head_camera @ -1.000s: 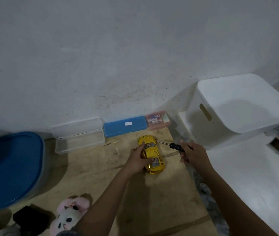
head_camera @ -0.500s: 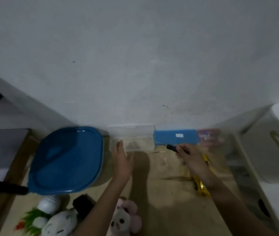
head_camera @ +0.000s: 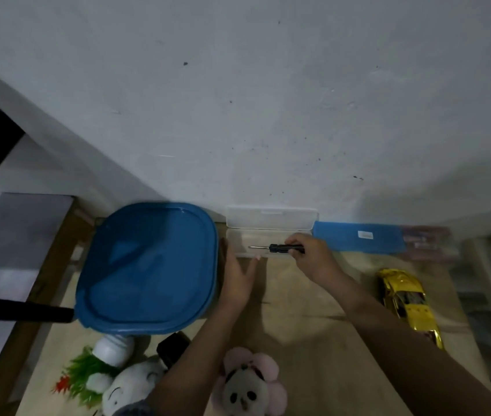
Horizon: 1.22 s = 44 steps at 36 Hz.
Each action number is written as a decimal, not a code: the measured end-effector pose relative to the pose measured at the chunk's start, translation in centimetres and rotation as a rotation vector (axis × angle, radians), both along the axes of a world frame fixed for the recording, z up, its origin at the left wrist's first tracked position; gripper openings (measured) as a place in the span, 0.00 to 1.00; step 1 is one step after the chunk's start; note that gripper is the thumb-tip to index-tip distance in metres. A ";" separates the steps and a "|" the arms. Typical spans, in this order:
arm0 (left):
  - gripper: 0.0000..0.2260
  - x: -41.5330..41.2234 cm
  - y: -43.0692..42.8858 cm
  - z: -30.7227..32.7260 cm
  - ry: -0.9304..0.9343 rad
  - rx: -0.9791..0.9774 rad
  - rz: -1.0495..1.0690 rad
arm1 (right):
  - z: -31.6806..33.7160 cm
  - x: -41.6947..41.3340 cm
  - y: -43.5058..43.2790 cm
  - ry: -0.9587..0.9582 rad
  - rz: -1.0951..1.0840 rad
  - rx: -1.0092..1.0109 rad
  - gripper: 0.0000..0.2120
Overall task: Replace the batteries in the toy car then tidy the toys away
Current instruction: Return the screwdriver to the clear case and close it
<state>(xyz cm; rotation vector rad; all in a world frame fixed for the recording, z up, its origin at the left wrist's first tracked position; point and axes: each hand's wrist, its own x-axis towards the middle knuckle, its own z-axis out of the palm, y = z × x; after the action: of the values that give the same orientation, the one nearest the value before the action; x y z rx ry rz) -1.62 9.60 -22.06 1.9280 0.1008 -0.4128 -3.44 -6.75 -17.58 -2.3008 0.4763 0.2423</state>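
Writing: white sticker (head_camera: 365, 234) on blue case (head_camera: 340, 242), not readable.
Toy car (head_camera: 409, 304): one, glossy yellow-gold, set on the wooden board (head_camera: 301, 343) right of both hands, untouched.
Screwdriver (head_camera: 278, 248): one, black handle, held level over the open clear case (head_camera: 268, 228).
Right hand (head_camera: 313, 258): clamped on the screwdriver handle.
Left hand (head_camera: 236, 279): fingers straight, nothing held, laid beside the blue-lidded tub (head_camera: 148, 265).

Free room: the bare wooden tabletop (head_camera: 298, 298) between my forearms. Left, the blue-lidded plastic tub (head_camera: 148, 265) stands just beside my left hand (head_camera: 236, 277). Ahead, the open clear plastic case (head_camera: 268, 219) lines the wall (head_camera: 268, 115), my right hand (head_camera: 313, 256) with the black-handled screwdriver (head_camera: 280, 248) above it. Right, the shiny yellow toy car (head_camera: 409, 304).
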 end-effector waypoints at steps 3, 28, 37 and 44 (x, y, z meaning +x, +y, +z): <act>0.37 0.2 -0.2 -0.7 -0.028 0.004 0.027 | -0.2 0.5 0.1 0.018 0.004 -0.005 0.11; 0.34 1.4 -1.2 -0.2 0.041 -0.215 0.167 | 0.3 -0.5 0.6 -0.211 0.233 -0.431 0.13; 0.33 1.3 -1.0 0.2 0.081 -0.299 0.182 | -0.4 -0.4 0.6 -0.213 0.208 -0.394 0.13; 0.26 1.6 -1.9 0.9 0.089 -0.244 0.280 | -1.2 -0.3 0.6 -0.229 0.211 -0.451 0.12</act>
<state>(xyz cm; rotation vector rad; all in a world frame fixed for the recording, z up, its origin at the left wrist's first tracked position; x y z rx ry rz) -0.04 7.71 -21.15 1.6272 0.3580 -0.3075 -3.73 -6.12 -18.77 -2.7813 0.1810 -0.0351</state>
